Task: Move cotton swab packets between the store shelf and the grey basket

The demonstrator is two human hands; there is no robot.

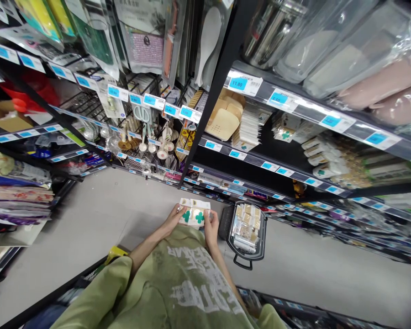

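Both hands hold a small stack of clear packets (194, 213) with cream contents and green clover marks, in front of my green shirt. My left hand (173, 218) grips the stack's left end with curled fingers. My right hand (211, 224) grips the right end, thumb on top. Just to the right, on the floor, stands a black shopping basket (247, 257) with several similar packets inside.
Black store shelves with blue price tags rise ahead and to the right, holding wooden items (223, 122), packets and kitchen tools. Another shelf unit (17, 137) stands at the left. Grey floor (89, 219) runs between them.
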